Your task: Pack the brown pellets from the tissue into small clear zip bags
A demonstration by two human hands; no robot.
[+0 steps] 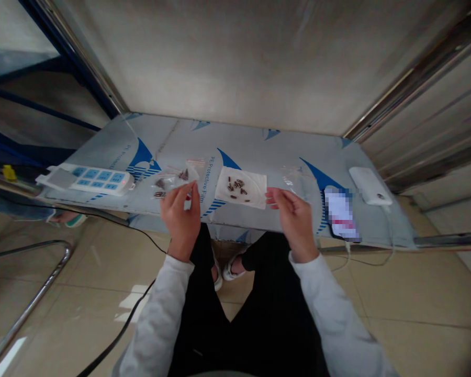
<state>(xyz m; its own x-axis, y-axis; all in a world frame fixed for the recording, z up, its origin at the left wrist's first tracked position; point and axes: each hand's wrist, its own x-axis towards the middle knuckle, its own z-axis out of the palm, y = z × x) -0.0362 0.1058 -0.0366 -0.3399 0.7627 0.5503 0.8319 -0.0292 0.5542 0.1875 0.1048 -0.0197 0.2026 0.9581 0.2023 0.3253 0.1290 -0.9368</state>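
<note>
Head view showed a table (239, 137) covered in film with blue print, and on it lay a white paper (259, 183), the landmark for all that follows. Small dark pieces (239, 185) were scattered on the paper, most of them bunched near its middle, a few apart toward its near edge. Left of the paper, the left hand (181, 217) was raised with its thumb and forefinger tips brought together in a pinch; whether anything sat between them could not be told. Just behind that hand, also left of the paper, lay clear bags (170, 177) with more dark pieces in them. The right hand (294, 215) was loosely open at the paper's right edge, its fingertips so near that contact could not be made out. Farther left of the paper, past the bags, was a power strip (102, 181). Right of the paper, past the right hand, lay a phone (339, 212), and farther right a white power bank (369, 185).
</note>
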